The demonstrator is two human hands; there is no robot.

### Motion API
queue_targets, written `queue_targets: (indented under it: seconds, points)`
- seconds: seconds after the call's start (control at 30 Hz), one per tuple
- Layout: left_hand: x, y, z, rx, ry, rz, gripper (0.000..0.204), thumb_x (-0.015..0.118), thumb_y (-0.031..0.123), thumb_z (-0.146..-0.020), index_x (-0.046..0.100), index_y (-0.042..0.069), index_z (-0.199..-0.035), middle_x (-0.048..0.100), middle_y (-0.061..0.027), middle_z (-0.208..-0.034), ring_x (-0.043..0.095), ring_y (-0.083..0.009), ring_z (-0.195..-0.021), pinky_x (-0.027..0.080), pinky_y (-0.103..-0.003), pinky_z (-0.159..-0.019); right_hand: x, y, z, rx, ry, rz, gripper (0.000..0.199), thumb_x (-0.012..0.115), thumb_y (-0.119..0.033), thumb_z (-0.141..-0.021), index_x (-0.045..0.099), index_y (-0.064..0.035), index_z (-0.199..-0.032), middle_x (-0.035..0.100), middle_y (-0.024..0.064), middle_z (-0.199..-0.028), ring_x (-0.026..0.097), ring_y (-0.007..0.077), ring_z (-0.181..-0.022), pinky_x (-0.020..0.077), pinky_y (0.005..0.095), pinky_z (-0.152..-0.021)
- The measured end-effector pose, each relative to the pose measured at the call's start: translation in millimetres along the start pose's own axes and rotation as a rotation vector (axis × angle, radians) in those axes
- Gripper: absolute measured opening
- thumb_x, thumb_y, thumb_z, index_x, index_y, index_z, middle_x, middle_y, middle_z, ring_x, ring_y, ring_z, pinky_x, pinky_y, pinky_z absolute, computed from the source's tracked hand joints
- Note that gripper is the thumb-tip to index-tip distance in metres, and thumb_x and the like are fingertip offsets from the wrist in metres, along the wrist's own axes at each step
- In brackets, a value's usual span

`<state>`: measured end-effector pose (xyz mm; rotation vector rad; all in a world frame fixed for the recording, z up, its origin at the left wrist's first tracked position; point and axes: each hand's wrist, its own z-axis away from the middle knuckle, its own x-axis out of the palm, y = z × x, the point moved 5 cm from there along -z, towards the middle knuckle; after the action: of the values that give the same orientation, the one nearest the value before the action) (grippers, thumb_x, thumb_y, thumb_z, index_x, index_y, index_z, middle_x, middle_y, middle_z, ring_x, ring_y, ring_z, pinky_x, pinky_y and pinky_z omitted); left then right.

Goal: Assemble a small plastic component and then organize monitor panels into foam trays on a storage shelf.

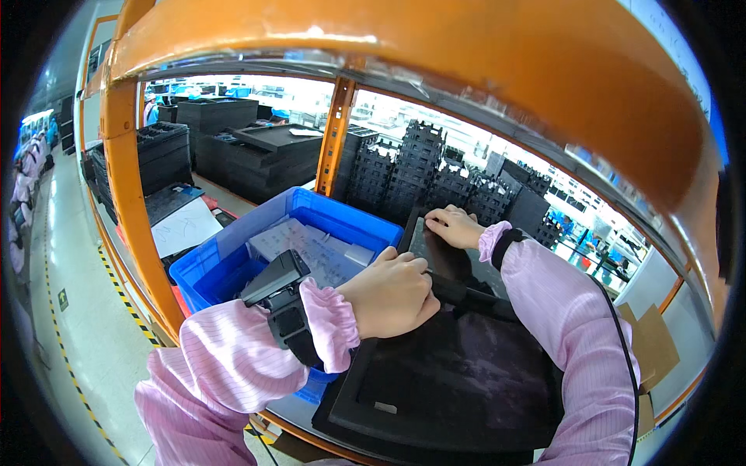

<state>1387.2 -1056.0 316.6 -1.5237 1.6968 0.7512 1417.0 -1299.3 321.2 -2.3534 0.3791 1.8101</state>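
Observation:
Two shallow black trays lie in front of me. The near tray (pixel 420 380) has a dark panel in it, partly glossy, and a small pale label at its left. Behind it, the far tray (pixel 486 291) holds a dark glossy panel (pixel 443 256). My left hand (pixel 392 293) is closed at the far tray's left near corner; its fingertips are hidden. My right hand (pixel 457 227) has its fingers bent over the far edge of that tray, its thumb on the near side. Both wrists wear black bands over pink sleeves.
Left of the trays, a blue bin (pixel 233 252) holds clear plastic sheets (pixel 303 248). Tall stacks of black trays (pixel 416 167) stand behind. An orange shelf beam (pixel 466 39) crosses overhead, and an orange post (pixel 128 179) rises at left. A cardboard box (pixel 653 346) sits at right.

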Motion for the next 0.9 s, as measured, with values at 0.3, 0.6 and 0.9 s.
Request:
queue_targets:
  seconds: [0.3,0.6,0.9]
  points:
    - [1,-9,-1,-0.019,0.120,-0.076,0.033,0.051,0.026,-0.080,0.068,0.002,-0.066,0.054,-0.0130,-0.089,0.047,-0.0287,-0.094,0.040,-0.038,-0.080,7,12,1,0.129,-0.053,-0.134,0.038,0.035,-0.046,-0.095,0.059,-0.0257,-0.117,0.052,0.0109,-0.110,0.044,0.0312,-0.116,0.0306,0.0475,-0.099]
    - [2,-12,2,-0.018,0.216,0.035,0.029,0.051,0.026,-0.081,0.066,0.002,-0.072,0.052,-0.0121,-0.090,0.048,-0.0277,-0.090,0.040,-0.039,-0.079,-2,7,2,0.106,-0.114,-0.186,0.045,0.027,-0.050,-0.097,0.057,-0.0267,-0.121,0.049,0.0115,-0.111,0.043,0.0299,-0.114,0.0307,0.0443,-0.099]
    - [-5,-9,6,-0.088,0.081,-0.003,0.023,0.054,0.022,-0.082,0.061,0.000,-0.079,0.053,-0.0148,-0.094,0.049,-0.0307,-0.096,0.039,-0.042,-0.085,1,21,-9,0.116,-0.186,-0.461,0.051,0.036,-0.049,-0.097,0.062,-0.0090,-0.114,0.053,0.0133,-0.105,0.053,0.0215,-0.085,0.0438,0.0333,-0.076]
